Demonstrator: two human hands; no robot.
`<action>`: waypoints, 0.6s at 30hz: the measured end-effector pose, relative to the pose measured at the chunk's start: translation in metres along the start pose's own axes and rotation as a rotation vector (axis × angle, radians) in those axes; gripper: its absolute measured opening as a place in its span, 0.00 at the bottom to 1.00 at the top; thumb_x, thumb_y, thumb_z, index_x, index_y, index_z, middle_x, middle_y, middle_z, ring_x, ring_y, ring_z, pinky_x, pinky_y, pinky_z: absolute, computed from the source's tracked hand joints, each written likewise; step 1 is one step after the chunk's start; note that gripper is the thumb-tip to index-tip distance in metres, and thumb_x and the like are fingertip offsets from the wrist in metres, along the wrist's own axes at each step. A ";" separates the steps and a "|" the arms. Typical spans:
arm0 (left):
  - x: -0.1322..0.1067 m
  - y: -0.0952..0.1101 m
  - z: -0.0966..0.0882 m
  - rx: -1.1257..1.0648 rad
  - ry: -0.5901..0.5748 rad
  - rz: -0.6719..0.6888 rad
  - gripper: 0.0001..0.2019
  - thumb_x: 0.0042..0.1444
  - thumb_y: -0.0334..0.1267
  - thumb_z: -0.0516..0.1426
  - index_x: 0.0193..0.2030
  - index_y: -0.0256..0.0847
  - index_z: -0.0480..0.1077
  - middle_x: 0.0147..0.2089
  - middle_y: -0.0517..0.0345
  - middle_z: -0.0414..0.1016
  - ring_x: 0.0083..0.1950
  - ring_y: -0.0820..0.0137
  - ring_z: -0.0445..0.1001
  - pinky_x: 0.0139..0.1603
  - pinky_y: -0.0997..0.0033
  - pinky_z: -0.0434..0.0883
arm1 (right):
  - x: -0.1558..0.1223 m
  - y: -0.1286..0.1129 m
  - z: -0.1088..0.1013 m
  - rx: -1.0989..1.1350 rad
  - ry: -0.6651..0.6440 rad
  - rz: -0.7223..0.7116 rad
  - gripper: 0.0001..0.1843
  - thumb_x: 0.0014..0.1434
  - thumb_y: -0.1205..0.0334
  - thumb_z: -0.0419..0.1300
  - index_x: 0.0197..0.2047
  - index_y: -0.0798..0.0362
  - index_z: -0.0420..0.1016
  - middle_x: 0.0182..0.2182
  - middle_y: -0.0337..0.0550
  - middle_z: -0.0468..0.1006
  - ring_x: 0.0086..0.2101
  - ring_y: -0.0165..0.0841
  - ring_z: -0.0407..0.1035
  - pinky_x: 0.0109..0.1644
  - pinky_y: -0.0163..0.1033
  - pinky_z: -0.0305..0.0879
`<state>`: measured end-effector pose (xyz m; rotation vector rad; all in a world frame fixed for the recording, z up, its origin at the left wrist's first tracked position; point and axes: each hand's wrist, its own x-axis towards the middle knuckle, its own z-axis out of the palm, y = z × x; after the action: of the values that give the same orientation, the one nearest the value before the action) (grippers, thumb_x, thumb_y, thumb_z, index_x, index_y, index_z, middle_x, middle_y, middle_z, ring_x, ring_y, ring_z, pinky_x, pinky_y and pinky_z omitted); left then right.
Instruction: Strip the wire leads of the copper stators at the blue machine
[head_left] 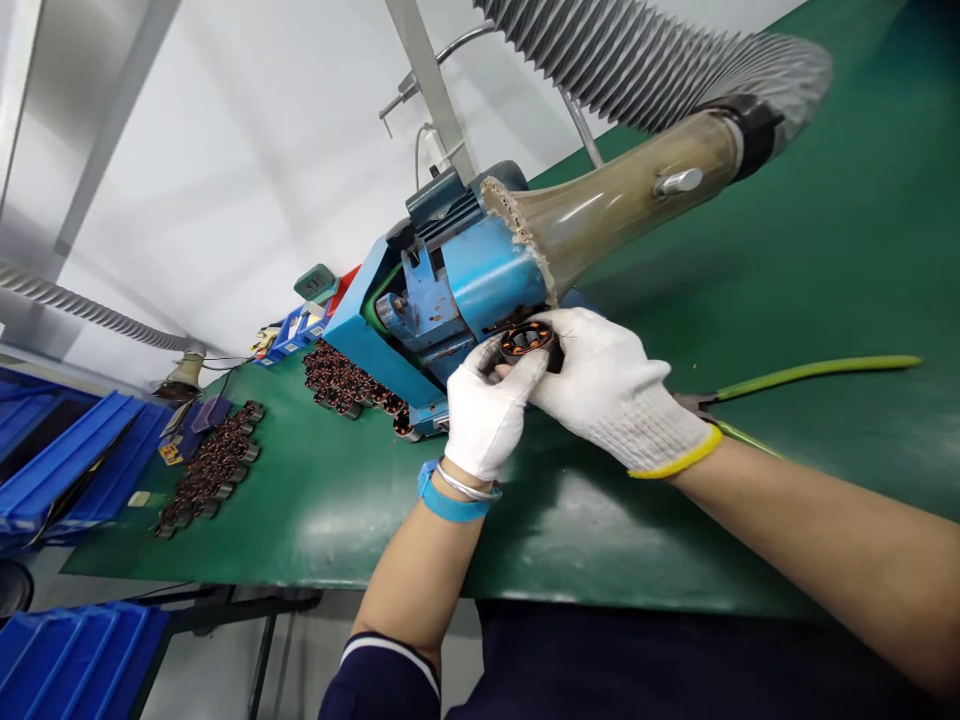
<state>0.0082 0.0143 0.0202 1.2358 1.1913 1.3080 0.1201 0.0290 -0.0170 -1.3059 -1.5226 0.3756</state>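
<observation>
Both my hands wear white knit gloves and meet in front of a blue machine. Between them is a round stator with a dark ring and copper windings, held at the machine's front. My left hand pinches its near left side with closed fingers. My right hand wraps round it from the right, fingers curled. A clear suction funnel on a grey ribbed hose opens just above the stator.
Two heaps of similar wound stators lie on the green bench mat, one beside the machine, one further left. Green-handled pliers lie behind my right wrist. Blue bins stand at the left edge.
</observation>
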 end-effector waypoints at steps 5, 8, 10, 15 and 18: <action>-0.020 -0.011 -0.002 0.093 0.004 0.087 0.19 0.47 0.36 0.71 0.47 0.39 0.77 0.48 0.50 0.85 0.50 0.60 0.83 0.61 0.55 0.77 | -0.018 0.011 -0.001 0.150 0.037 -0.092 0.18 0.54 0.54 0.68 0.47 0.53 0.80 0.40 0.51 0.82 0.39 0.46 0.78 0.46 0.49 0.79; -0.031 -0.023 -0.008 0.109 -0.047 0.172 0.25 0.46 0.37 0.72 0.52 0.40 0.74 0.53 0.48 0.83 0.53 0.58 0.82 0.63 0.54 0.76 | -0.030 0.018 -0.002 0.213 0.071 -0.256 0.16 0.59 0.55 0.65 0.49 0.51 0.80 0.42 0.49 0.82 0.41 0.46 0.79 0.45 0.48 0.80; -0.032 -0.030 -0.013 0.058 -0.113 0.181 0.30 0.46 0.38 0.72 0.57 0.41 0.72 0.59 0.46 0.81 0.60 0.56 0.80 0.68 0.52 0.74 | -0.033 0.023 -0.003 0.179 0.093 -0.345 0.18 0.60 0.55 0.66 0.52 0.51 0.81 0.48 0.53 0.81 0.46 0.49 0.79 0.49 0.51 0.81; -0.018 -0.032 -0.030 -0.152 -0.364 -0.080 0.39 0.37 0.50 0.77 0.58 0.42 0.74 0.60 0.48 0.80 0.68 0.47 0.74 0.73 0.48 0.69 | -0.035 0.033 0.000 0.147 0.016 -0.447 0.29 0.59 0.53 0.66 0.63 0.49 0.76 0.67 0.60 0.70 0.64 0.58 0.69 0.66 0.62 0.72; -0.015 -0.025 -0.034 -0.151 -0.390 -0.124 0.37 0.34 0.48 0.79 0.52 0.41 0.76 0.54 0.50 0.83 0.64 0.47 0.77 0.70 0.47 0.71 | -0.038 0.034 -0.002 0.170 -0.105 -0.351 0.39 0.58 0.56 0.66 0.73 0.45 0.67 0.73 0.55 0.63 0.70 0.55 0.61 0.71 0.61 0.66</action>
<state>-0.0247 -0.0003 -0.0067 1.2175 0.8592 0.9894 0.1347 0.0077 -0.0611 -0.8769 -1.7312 0.3422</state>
